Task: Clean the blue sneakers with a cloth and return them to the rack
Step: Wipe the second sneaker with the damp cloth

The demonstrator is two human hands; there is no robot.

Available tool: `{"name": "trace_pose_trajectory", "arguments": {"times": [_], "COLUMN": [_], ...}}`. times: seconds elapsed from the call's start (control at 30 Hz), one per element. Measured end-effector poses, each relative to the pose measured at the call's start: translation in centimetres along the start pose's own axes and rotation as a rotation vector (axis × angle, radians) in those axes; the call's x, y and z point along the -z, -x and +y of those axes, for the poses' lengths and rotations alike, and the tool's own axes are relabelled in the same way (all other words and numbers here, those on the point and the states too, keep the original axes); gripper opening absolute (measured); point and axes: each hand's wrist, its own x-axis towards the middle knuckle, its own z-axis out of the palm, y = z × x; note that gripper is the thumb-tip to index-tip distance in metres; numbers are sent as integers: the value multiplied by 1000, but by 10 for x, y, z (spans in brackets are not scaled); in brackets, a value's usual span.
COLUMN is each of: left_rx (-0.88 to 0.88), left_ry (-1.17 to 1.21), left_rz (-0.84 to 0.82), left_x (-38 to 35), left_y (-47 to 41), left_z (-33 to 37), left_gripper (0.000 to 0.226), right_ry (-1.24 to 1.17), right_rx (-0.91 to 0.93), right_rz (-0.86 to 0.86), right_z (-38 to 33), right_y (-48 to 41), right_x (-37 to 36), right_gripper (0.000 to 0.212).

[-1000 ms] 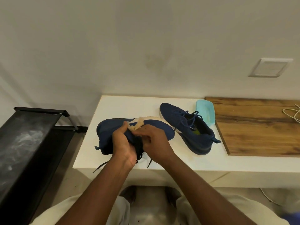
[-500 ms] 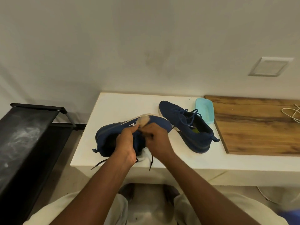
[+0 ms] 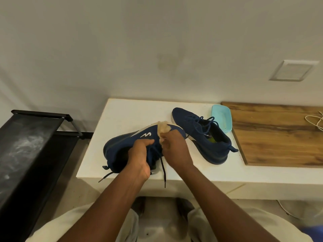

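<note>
While my left hand (image 3: 139,155) grips the tilted blue sneaker (image 3: 120,143), my right hand (image 3: 175,148) pinches the cloth (image 3: 163,128) against its toe; second sneaker (image 3: 201,137) at two o'clock

I see the nearer sneaker (image 3: 122,145), navy, tipped on its side by the table's (image 3: 131,112) front-left corner, a beige cloth (image 3: 163,127) bunched against its toe, the second sneaker (image 3: 201,137) upright behind it, and the black rack (image 3: 26,154) off the left edge.
</note>
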Motion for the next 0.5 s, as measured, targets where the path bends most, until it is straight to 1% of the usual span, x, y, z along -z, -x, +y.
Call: {"name": "trace_pose_trajectory", "arguments": {"times": [0.07, 0.13, 0.27, 0.33, 0.4, 0.47, 0.5], "left_rx": [22, 19, -5, 11, 3, -3, 8], "left_ry": [1, 10, 2, -10, 9, 11, 4], "left_rz": [-6, -1, 12, 9, 16, -5, -11], "left_x": [2, 2, -2, -4, -6, -7, -9], "left_y": [0, 4, 11, 12, 15, 18, 17], "left_z": [-6, -10, -16, -16, -16, -16, -16], "left_gripper": [66, 68, 49, 47, 46, 47, 41], "right_ry": [46, 93, 9, 11, 35, 85, 93], "right_rx": [61, 61, -158, -180, -114, 5, 70], "right_rz": [-12, 17, 108, 139, 112, 16, -30], "right_z": [-7, 2, 30, 36, 28, 9, 0], "right_y": [1, -7, -20, -22, -22, -21, -19], "right_x": [-4, 2, 26, 30, 24, 6, -3], "right_gripper": [20, 21, 26, 30, 34, 30, 27]}}
